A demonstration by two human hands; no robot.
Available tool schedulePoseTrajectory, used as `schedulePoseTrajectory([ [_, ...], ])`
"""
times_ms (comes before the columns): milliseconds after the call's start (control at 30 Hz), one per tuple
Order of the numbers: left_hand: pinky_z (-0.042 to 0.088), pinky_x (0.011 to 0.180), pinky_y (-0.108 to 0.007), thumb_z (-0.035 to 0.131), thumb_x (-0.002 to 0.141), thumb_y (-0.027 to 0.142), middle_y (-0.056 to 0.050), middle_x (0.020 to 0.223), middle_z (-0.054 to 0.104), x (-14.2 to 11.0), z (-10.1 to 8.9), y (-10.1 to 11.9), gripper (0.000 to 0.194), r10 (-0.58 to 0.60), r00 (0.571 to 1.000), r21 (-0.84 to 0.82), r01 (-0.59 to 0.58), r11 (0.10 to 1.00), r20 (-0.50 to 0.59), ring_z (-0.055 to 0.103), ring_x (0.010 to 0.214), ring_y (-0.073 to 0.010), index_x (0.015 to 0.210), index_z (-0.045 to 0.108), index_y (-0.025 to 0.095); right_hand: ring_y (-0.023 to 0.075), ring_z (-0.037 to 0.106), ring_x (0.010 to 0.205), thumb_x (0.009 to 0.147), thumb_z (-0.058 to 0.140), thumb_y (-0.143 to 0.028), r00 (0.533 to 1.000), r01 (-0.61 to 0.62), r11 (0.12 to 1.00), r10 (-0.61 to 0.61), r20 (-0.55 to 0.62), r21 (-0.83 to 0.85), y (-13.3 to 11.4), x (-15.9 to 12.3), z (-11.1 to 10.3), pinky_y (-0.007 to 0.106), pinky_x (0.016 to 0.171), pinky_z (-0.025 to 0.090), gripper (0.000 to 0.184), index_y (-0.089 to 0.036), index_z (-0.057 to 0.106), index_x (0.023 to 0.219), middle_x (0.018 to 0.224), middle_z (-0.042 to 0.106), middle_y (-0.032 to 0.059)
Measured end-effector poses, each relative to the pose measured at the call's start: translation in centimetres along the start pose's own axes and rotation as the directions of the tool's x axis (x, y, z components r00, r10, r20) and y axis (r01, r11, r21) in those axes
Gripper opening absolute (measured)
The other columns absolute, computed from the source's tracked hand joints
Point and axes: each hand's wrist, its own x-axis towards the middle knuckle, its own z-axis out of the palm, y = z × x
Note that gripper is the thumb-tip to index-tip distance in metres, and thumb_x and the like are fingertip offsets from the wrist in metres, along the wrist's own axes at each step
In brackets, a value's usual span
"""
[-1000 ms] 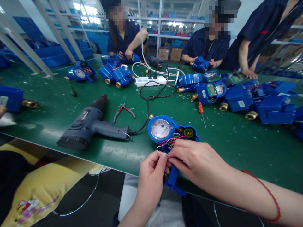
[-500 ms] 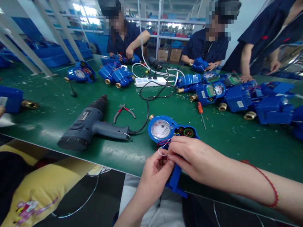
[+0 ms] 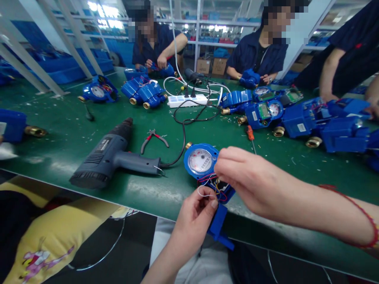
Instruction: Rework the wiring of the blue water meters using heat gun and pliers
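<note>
A blue water meter with a round dial lies near the table's front edge, its wiring compartment uncovered. Thin red, yellow and white wires spill out toward me. My left hand is closed in a pinch on a white wire, just below the meter. Over the compartment, my right hand has its fingers pressed together; whatever they hold is hidden. A blue plastic piece hangs past the table edge, beside my left fingertips.
A heat gun and red-handled cutters lie left of the meter. Behind are a power strip and cables. Several blue meters and an orange screwdriver are at right. Co-workers handle meters across the table.
My right hand has left the pinch beside my left fingers and moved up over the meter's compartment. My left hand stays nearly in place. More wires now show between the hands.
</note>
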Motion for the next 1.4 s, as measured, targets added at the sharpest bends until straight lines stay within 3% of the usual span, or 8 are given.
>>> schedulePoseTrajectory([
  [100, 0.031, 0.053, -0.021, 0.064, 0.082, 0.034, 0.004, 0.067, 0.044, -0.1, 0.0, 0.0, 0.020, -0.024, 0.999, -0.031, 0.023, 0.999, -0.027, 0.037, 0.058, -0.0098, 0.075, 0.053, 0.018, 0.0145, 0.041, 0.066, 0.094, 0.037, -0.012, 0.996, -0.018, 0.999, 0.015, -0.087, -0.029, -0.4, -0.3, -2.0, 0.026, 0.058, 0.035, 0.023, -0.019, 0.045, 0.073, 0.072, 0.046, 0.0018],
  [267, 0.034, 0.055, -0.020, 0.071, 0.076, 0.037, 0.004, 0.067, 0.048, -0.1, 0.0, 0.4, 0.025, -0.061, 0.998, -0.082, 0.058, 0.995, -0.028, 0.041, 0.060, -0.0098, 0.078, 0.056, 0.017, 0.0103, 0.045, 0.060, 0.098, 0.046, -0.024, 0.981, 0.019, 0.982, -0.054, 0.186, 0.186, -1.4, -2.6, -2.2, 0.024, 0.055, 0.034, 0.026, -0.021, 0.046, 0.072, 0.069, 0.051, -0.0031],
  [400, 0.035, 0.055, -0.019, 0.073, 0.074, 0.039, 0.004, 0.063, 0.052, 0.2, 0.3, 0.6, 0.027, -0.033, 0.991, -0.078, 0.023, 0.997, -0.126, 0.044, 0.058, -0.0087, 0.072, 0.058, 0.016, 0.0134, 0.052, 0.070, 0.093, 0.049, -0.021, 0.984, -0.176, 0.969, 0.169, 0.056, 0.175, -1.8, -4.0, 1.3, 0.026, 0.060, 0.038, 0.010, -0.021, 0.055, 0.085, 0.081, 0.057, 0.0002],
  [533, 0.037, 0.054, -0.018, 0.075, 0.073, 0.037, 0.004, 0.060, 0.055, 0.3, 0.2, 0.6, 0.027, -0.027, 0.981, -0.094, 0.009, 0.996, -0.191, 0.046, 0.056, -0.0076, 0.067, 0.061, 0.014, 0.0182, 0.055, 0.083, 0.089, 0.052, -0.024, 0.905, -0.361, 0.891, 0.406, -0.125, 0.276, -2.8, -4.0, 5.9, 0.031, 0.067, 0.045, 0.013, -0.021, 0.055, 0.101, 0.094, 0.055, 0.0039],
  [667, 0.044, 0.059, -0.019, 0.074, 0.075, 0.036, 0.000, 0.063, 0.063, -0.2, -0.7, 0.4, 0.025, -0.009, 0.980, -0.037, 0.002, 0.999, -0.199, 0.055, 0.060, -0.0102, 0.067, 0.067, 0.014, 0.0212, 0.055, 0.085, 0.089, 0.048, -0.026, 0.855, -0.448, 0.851, 0.497, -0.146, 0.274, -3.8, -3.8, 8.3, 0.034, 0.063, 0.046, 0.016, -0.023, 0.055, 0.103, 0.096, 0.050, 0.0054],
  [933, 0.039, 0.055, -0.014, 0.070, 0.081, 0.036, 0.004, 0.061, 0.060, -0.3, -2.5, -0.9, 0.021, 0.089, 0.925, 0.037, -0.081, 0.996, -0.370, 0.048, 0.057, -0.0062, 0.071, 0.067, 0.017, 0.0217, 0.053, 0.081, 0.078, 0.047, -0.016, 0.824, -0.465, 0.827, 0.535, -0.186, 0.317, -3.9, -3.7, 8.4, 0.035, 0.061, 0.046, 0.012, -0.019, 0.056, 0.085, 0.091, 0.050, 0.0058],
  [1233, 0.040, 0.058, -0.015, 0.066, 0.085, 0.036, 0.004, 0.066, 0.057, -0.5, -2.3, -0.5, 0.019, 0.082, 0.952, -0.033, -0.096, 0.995, -0.296, 0.047, 0.060, -0.0067, 0.077, 0.065, 0.018, 0.0163, 0.053, 0.078, 0.086, 0.049, -0.013, 0.793, -0.403, 0.809, 0.542, -0.279, 0.429, -3.4, -3.2, 8.4, 0.033, 0.070, 0.049, 0.017, -0.018, 0.062, 0.076, 0.090, 0.049, 0.0055],
  [1400, 0.038, 0.057, -0.015, 0.070, 0.082, 0.034, 0.005, 0.068, 0.055, -0.7, -1.9, -0.3, 0.017, 0.053, 0.971, -0.071, -0.072, 0.995, -0.235, 0.045, 0.060, -0.0064, 0.079, 0.063, 0.018, 0.0148, 0.055, 0.075, 0.086, 0.053, -0.008, 0.816, -0.339, 0.849, 0.480, -0.322, 0.406, -3.4, -2.9, 8.3, 0.029, 0.066, 0.049, 0.017, -0.018, 0.064, 0.078, 0.090, 0.052, 0.0047],
])
